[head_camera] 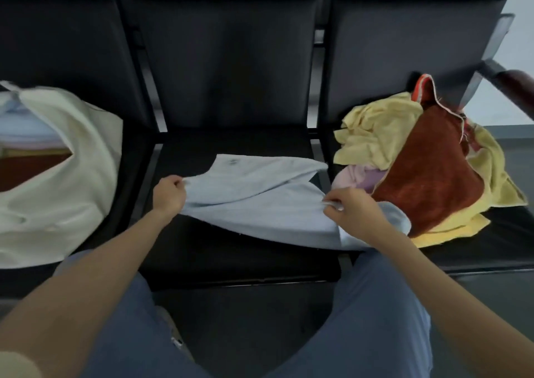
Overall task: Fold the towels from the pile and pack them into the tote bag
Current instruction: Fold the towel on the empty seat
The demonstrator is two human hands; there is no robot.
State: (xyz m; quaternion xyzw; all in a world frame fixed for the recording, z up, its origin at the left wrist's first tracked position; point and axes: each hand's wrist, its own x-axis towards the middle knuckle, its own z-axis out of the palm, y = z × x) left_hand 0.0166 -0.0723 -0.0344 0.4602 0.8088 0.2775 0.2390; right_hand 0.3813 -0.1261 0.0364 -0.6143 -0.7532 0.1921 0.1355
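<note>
- A light blue towel [260, 201] is spread across the middle seat [231, 250] of a row of black chairs, with its long axis running left to right along the seat.
- The towel's far edge is folded over toward the near side, and a pointed flap is seen at the right end, near the gap between the seats.
- The towel's near edge is draped close to the front lip of the seat; a bare strip of black cushion is left in front of it and another behind it, up to the backrest [228, 68].
- The left end of the towel is pinched by the left hand [169, 194], whose fingers are curled tight around the cloth edge.
- The right part of the towel is gripped by the right hand [351, 211], with thumb and fingertips closed on a bunched fold.
- A cream tote bag [72, 181] is stood on the left seat, just beside the left hand, its mouth opened toward the camera; stacked folded towels [29, 143] in pale blue, pink and dark red are seen inside.
- A loose pile is heaped on the right seat: yellow towels [372, 135], a rust-red towel [427, 175] on top and a lilac towel [361, 178] underneath, the pile touching the blue towel's right end.
- An armrest [514, 84] is seen at the far right edge of the row.
- The person's knees in blue trousers [375, 305] are placed either side of the middle seat's front edge.
</note>
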